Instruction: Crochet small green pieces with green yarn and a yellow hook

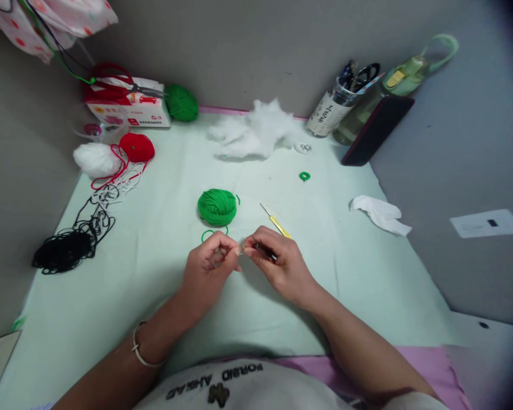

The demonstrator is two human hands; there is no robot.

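My left hand (211, 267) and my right hand (282, 262) meet fingertip to fingertip above the table, just nearer to me than a ball of green yarn (217, 207). Both are closed in a pinch. Something thin and pale shows between the fingertips, too small to name. A dark bit shows under my right fingers; its kind is unclear. A loose green strand curls between the ball and my left hand. Beyond my right hand lies a crochet hook (279, 225) with a yellow handle, partly covered by the hand. Farther off is a small green crocheted ring (304, 176).
White stuffing (260, 131) lies at the back. At left are black yarn (64, 250), red yarn (137, 148), white yarn (97, 160) and red-handled scissors (119, 85) on a box (149, 117). A pen cup (330, 111), bottle (406, 74), phone (376, 132) and tissue (380, 214) stand or lie right.
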